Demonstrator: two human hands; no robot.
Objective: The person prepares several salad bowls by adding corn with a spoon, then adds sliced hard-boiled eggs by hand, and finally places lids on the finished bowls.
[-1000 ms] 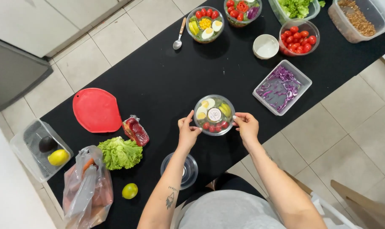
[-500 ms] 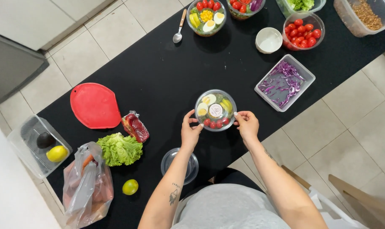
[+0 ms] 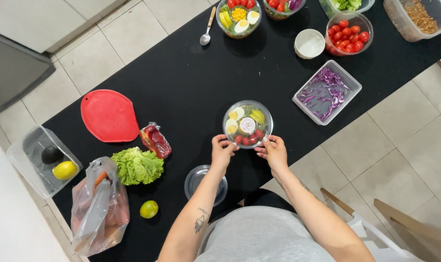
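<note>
A round clear salad bowl [image 3: 247, 123] with a lid on it sits on the black table [image 3: 191, 82]; it holds egg halves, cherry tomatoes, yellow pieces and a small white cup in the middle. My left hand [image 3: 222, 150] and my right hand [image 3: 274, 149] both press their fingertips on the bowl's near rim, close together. A second clear round lid [image 3: 199, 180] lies by my left forearm.
A red cutting board [image 3: 108, 115], wrapped red pepper [image 3: 155, 140], lettuce [image 3: 137, 166], lime [image 3: 149, 209], bag of carrots [image 3: 100, 208] and clear bin [image 3: 28, 160] sit left. Purple cabbage tray [image 3: 327, 91], tomato bowl [image 3: 347, 33], white cup [image 3: 309, 43], spoon [image 3: 207, 30] and salad bowls lie beyond.
Both hands have slid from the bowl's left and right sides to its near edge, coming closer together. The bowl stays in place.
</note>
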